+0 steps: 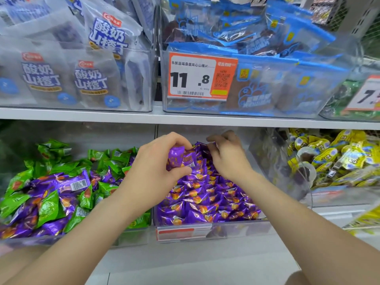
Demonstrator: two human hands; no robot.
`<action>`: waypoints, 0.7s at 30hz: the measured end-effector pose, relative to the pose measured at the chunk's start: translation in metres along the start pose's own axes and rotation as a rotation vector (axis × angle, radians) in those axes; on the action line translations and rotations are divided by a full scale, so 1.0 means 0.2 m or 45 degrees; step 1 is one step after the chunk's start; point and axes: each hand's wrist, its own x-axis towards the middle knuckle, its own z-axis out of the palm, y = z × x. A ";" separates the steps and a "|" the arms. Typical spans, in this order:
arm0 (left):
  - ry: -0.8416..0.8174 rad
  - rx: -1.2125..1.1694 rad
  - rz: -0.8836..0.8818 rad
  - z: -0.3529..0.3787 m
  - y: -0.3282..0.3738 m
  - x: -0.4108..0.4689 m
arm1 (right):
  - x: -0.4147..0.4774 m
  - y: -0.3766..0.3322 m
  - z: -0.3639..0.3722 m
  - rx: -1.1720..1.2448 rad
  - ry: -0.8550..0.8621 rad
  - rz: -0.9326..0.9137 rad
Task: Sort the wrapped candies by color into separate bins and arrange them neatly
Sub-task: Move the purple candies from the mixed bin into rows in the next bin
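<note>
1 head cam, fwd/down, close to shelf (144, 117)

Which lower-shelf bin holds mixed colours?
The left bin: green candies and purple ones lie jumbled together. The middle bin holds only purple, the right one yellow.

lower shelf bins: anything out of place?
Yes. The left bin is mixed: purple candies lie scattered among the green candies, mostly toward its front. The middle bin shows only purple ones, laid in rows. The left hand grips a few more purple ones above it.
</note>
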 end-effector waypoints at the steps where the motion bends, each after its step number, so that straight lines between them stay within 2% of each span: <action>1: 0.006 -0.047 -0.013 0.00 0.01 0.01 | -0.02 -0.07 -0.06 0.234 -0.021 0.053; 2: 0.003 -0.092 -0.016 0.00 0.02 0.01 | -0.05 -0.14 -0.14 0.551 -0.124 0.175; 4: -0.016 -0.145 0.022 0.00 0.04 0.01 | -0.12 -0.26 -0.27 1.201 -0.521 0.457; 6: -0.038 -0.144 0.069 0.02 0.05 0.02 | -0.20 -0.32 -0.34 1.531 -0.898 0.551; 8: -0.053 -0.105 0.093 0.05 0.05 0.02 | -0.23 -0.31 -0.35 1.653 -1.000 0.518; 11: 0.000 0.030 0.159 0.08 0.01 0.01 | -0.22 -0.23 -0.34 1.780 -0.873 0.565; 13: 0.033 0.212 0.147 0.08 0.00 0.00 | -0.20 -0.15 -0.32 1.652 -0.662 0.650; 16: -0.035 0.305 0.099 0.08 -0.01 0.01 | -0.16 -0.01 -0.24 1.012 -0.230 0.665; 17: -0.055 0.297 0.092 0.08 0.00 0.01 | -0.14 0.02 -0.22 0.820 -0.146 0.629; 21: -0.028 0.368 0.038 0.08 0.01 0.02 | -0.11 0.06 -0.15 0.142 -0.187 0.222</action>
